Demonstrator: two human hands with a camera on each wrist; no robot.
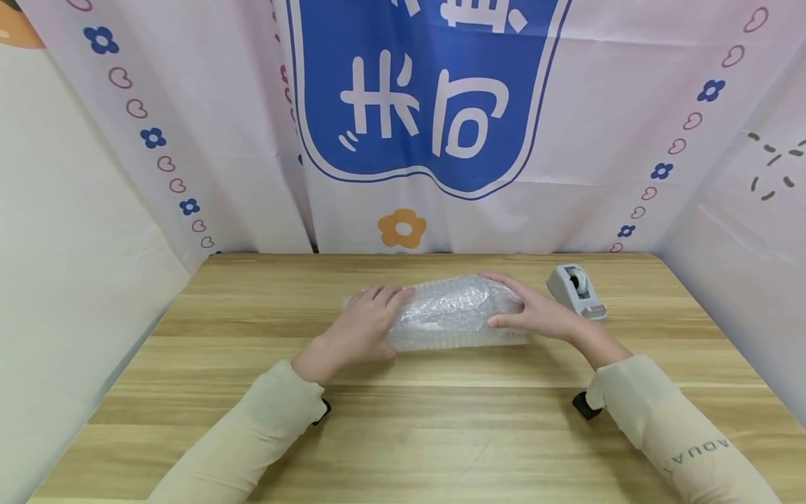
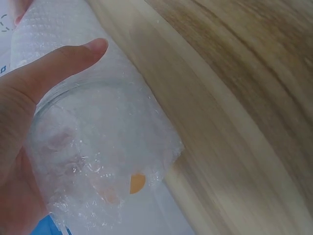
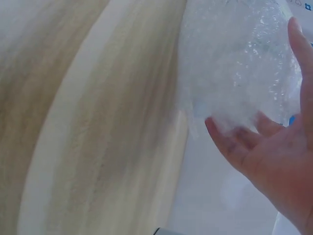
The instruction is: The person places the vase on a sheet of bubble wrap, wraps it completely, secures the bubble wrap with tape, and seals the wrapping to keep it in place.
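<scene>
A roll-shaped bundle of clear bubble wrap (image 1: 450,308) lies crosswise near the back of the wooden table. My left hand (image 1: 362,325) grips its left end, fingers over the top and thumb along the near side. In the left wrist view, a curved clear edge (image 2: 93,84) shows through the wrap close to the thumb. Around the right end, my right hand (image 1: 538,311) holds the bundle between thumb and fingers. The right wrist view shows its fingertips (image 3: 215,129) at the crinkled end of the wrap. What lies inside is blurred by the plastic.
Just right of the bundle stands a grey tape dispenser (image 1: 573,290) with a roll in it. A white printed curtain (image 1: 252,175) hangs behind the table's back edge. The wooden table (image 1: 428,434) reaches toward me between both forearms.
</scene>
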